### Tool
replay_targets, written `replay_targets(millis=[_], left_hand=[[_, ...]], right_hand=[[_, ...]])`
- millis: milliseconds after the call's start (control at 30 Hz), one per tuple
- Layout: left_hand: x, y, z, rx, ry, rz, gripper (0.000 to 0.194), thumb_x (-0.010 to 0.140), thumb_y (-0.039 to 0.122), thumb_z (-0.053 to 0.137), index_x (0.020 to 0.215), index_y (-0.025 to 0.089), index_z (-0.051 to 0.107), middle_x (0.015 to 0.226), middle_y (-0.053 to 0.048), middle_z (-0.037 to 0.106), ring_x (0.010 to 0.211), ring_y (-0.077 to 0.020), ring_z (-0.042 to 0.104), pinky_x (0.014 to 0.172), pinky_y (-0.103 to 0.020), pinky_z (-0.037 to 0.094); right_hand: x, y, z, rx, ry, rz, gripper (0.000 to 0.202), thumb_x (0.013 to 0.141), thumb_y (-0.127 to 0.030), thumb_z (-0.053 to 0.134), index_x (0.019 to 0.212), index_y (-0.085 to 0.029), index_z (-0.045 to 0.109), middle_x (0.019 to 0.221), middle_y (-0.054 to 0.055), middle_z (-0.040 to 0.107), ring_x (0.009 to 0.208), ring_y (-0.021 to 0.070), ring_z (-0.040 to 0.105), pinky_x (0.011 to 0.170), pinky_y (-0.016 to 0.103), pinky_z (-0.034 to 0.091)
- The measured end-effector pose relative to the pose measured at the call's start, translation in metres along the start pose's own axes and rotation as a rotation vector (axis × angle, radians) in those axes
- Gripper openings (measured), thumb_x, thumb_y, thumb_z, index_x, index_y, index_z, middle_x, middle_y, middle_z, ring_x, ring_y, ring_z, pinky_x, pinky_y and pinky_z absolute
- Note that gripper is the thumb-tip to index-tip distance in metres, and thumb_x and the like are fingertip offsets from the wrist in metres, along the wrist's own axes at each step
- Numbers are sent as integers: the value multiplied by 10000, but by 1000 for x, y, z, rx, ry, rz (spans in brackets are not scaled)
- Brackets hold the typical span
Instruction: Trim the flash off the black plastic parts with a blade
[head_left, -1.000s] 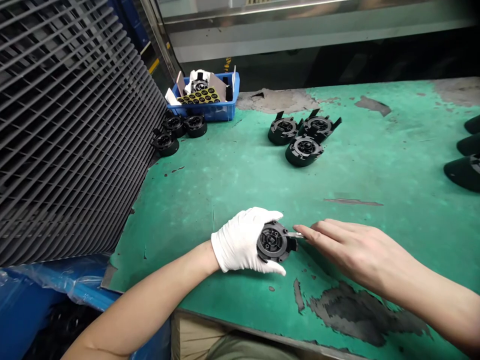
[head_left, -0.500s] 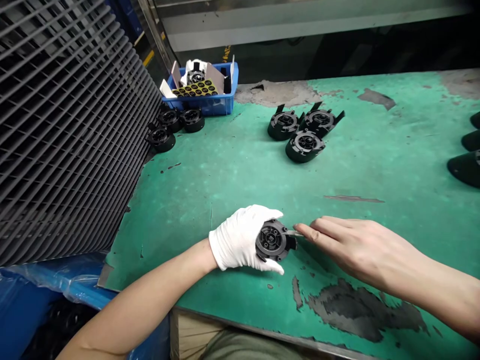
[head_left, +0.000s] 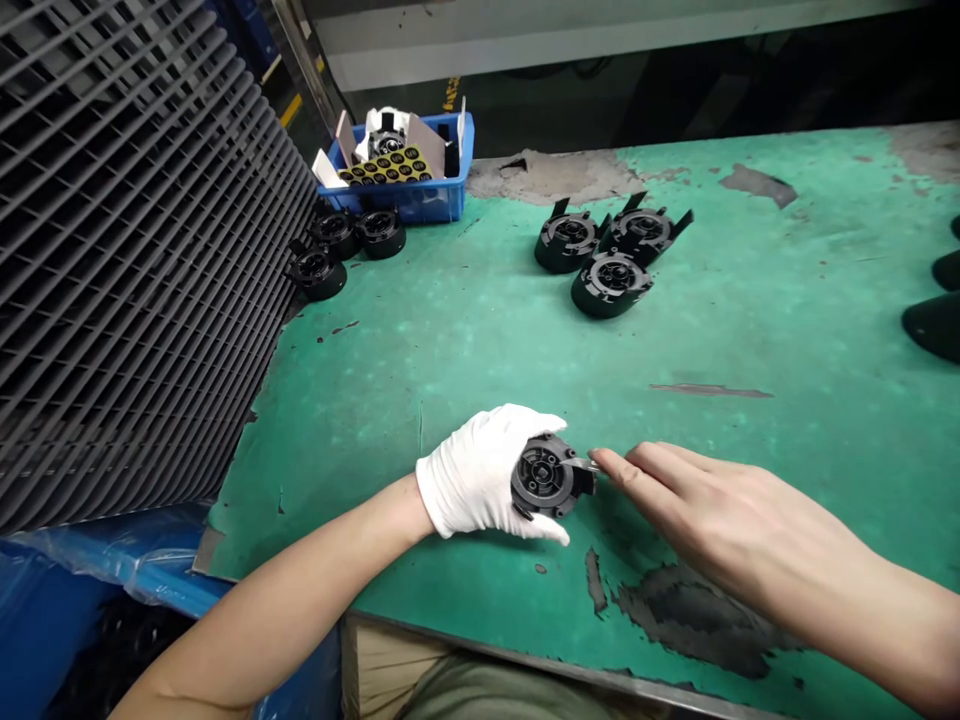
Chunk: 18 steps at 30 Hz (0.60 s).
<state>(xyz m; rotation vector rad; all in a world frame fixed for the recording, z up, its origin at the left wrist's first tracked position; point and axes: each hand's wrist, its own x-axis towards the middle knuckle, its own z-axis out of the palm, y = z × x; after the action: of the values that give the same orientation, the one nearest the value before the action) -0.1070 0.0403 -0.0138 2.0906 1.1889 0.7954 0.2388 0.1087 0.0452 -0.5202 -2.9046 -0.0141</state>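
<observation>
- Grey slatted rack (head_left: 150, 270) leans over your left side, above blue plastic sheeting (head_left: 135, 560) partly covering dark pieces (head_left: 112, 640).
- Three round black parts (head_left: 381, 233) sit beside a blue plastic box (head_left: 431, 205), which holds pale card dividers and a yellow sheet of black round stickers (head_left: 386, 166).
- Your white-gloved left hand (head_left: 472, 475) is clamped around the edge of a round black plastic part (head_left: 543, 474), face up, near the front of the worn green worktop (head_left: 450, 330).
- A slim metallic tool (head_left: 581, 464) reaches the part's right-hand rim; its exact contact is too small to tell. Tool and grip have barely shifted in the last moment, suggesting careful work on one spot of the rim.
- Farther back, three round black parts with upright tabs (head_left: 611, 285) stand close together.
- Your bare right hand (head_left: 720, 510) is closed on the tool, apart from your left; its thumb is hidden.
- Dark rounded pieces (head_left: 934, 325) enter at far right, partly out of view.
</observation>
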Motion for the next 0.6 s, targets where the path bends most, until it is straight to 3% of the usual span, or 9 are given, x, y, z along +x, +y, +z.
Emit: replay_targets(millis=[200, 433, 600], left_hand=[[0, -2, 0, -24, 19, 47, 1371, 787, 1049, 1074, 1775, 186, 671, 1648, -302, 842, 1550, -535, 854, 1337, -718, 745], [1, 0, -2, -29, -3, 14, 1343, 762, 1045, 1092, 1752, 227, 699, 1642, -270, 843, 1540, -527, 854, 1359, -720, 730], [1, -2, -1, -47, 14, 47, 1334, 781, 1040, 1086, 1752, 215, 690, 1637, -277, 846, 1537, -525, 859, 1350, -709, 739]], right_hand=[[23, 15, -22, -15, -16, -199, 796, 926, 104, 581, 1698, -76, 652, 979, 29, 726, 761, 210, 654, 674, 361, 516], [25, 32, -17, 13, -24, -261, 795, 1028, 48, 627, 1808, -105, 621, 991, 28, 739, 780, 219, 636, 712, 371, 522], [27, 31, -19, 10, -3, -268, 667, 1086, 55, 556, 1734, -87, 632, 980, 13, 704, 766, 204, 637, 688, 361, 516]])
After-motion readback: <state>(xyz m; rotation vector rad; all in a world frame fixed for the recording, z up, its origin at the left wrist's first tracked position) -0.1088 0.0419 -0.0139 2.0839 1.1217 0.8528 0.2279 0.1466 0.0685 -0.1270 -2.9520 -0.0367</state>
